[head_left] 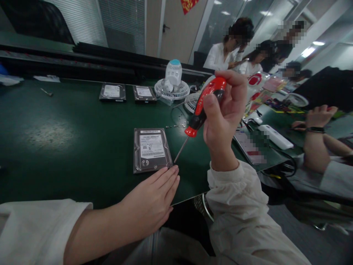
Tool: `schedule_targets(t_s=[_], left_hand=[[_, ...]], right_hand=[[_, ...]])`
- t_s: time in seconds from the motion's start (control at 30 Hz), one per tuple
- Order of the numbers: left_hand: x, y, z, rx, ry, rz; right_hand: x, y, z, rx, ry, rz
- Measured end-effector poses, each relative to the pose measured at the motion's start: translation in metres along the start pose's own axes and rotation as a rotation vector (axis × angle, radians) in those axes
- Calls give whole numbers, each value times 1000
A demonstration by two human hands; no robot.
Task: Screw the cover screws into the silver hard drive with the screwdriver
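My right hand (227,110) is wrapped round the red and black handle of a screwdriver (198,114). Its thin shaft slants down to the near right corner of a hard drive (152,151), which lies label up on the green table. At that same corner, the fingertips of my left hand (154,197) touch the drive, fingers stretched and side by side, thumb apart. The exact spot under the screwdriver's tip is too small to make out. Several small screws (175,126) lie scattered beyond the drive.
Two more hard drives (112,92) (144,94) lie farther back, beside a white fan (173,79) with its grille. At right are a phone (249,147), a white power bank (275,137) and cables. A co-worker's hand (321,116) rests nearby; other people sit behind.
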State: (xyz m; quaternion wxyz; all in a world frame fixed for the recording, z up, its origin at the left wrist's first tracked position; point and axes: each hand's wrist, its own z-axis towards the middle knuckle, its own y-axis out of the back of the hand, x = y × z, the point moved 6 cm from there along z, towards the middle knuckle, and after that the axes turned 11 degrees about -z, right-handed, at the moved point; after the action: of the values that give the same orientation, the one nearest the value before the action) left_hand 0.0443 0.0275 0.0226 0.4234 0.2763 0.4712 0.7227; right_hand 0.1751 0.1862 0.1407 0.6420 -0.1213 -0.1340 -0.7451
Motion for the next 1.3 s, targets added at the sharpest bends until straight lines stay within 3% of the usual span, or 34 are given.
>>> schedule_targets(t_s=[0.17,0.4,0.6,0.87,1.13,1.3], left_hand=[[0,1,1,-11,-7,-12],[-1,2,0,-12,-8,-5],[0,-1,-1,4,0,13],[0,-2,0,-4,2,3],[-1,-1,-1,-21,-3,1],[-1,-1,0,-20,-1,4]], right_hand=[[-5,-5,-2,112,-83,82],[1,-8,-2,128,-57,36],[-4,-11,-3,145,-181,195],[2,-3,-2,33,-53,-58],[-3,-6,-5,116,-145,104],[5,-8,-4,82,-100,-2]])
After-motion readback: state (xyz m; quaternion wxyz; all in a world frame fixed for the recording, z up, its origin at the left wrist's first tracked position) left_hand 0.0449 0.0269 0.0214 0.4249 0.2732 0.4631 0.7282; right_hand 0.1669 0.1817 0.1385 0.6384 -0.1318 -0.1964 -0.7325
